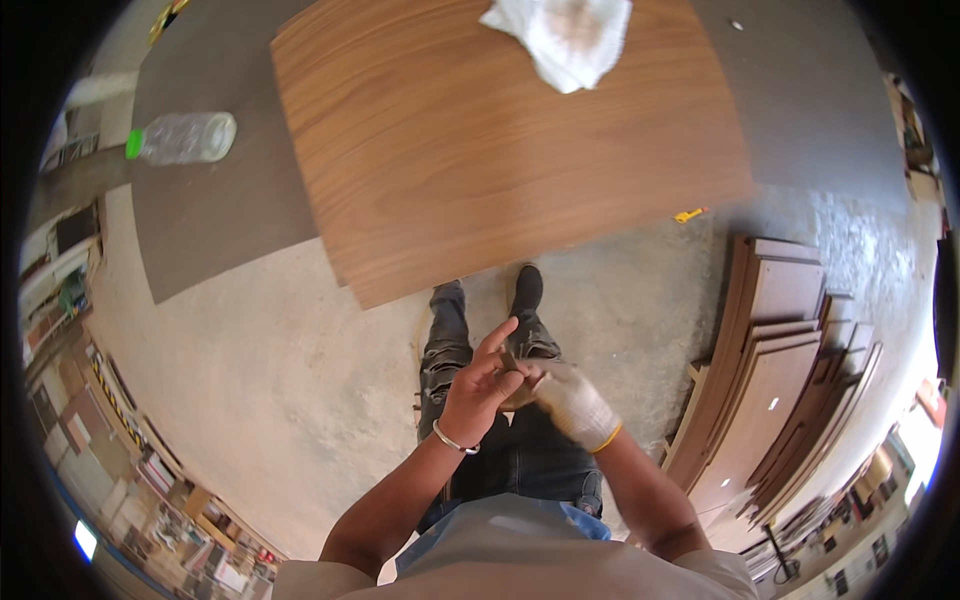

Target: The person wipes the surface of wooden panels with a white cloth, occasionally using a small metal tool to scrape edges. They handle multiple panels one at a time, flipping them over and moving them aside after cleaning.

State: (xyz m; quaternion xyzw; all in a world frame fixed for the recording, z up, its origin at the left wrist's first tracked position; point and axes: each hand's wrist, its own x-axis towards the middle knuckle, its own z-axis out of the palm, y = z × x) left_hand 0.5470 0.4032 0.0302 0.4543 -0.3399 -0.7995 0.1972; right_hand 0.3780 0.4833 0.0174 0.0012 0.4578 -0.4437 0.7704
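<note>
Both hands meet in front of my body, above my legs. My left hand is bare, with a metal bracelet on the wrist. Its thumb and fingers pinch a small dark, narrow piece whose kind I cannot make out, while the index finger points up and away. My right hand wears a white knit glove with a yellow cuff edge. Its fingers are curled in against the left fingertips, slightly blurred, and what they hold is hidden. Beyond the hands lies a large wood-grain board with a crumpled, stained white cloth on its far part.
Grey surface sheets extend under and beside the board. A clear bottle with a green cap lies at left. A small yellow tool shows by the board's near right edge. Brown panels are stacked at right on the concrete floor.
</note>
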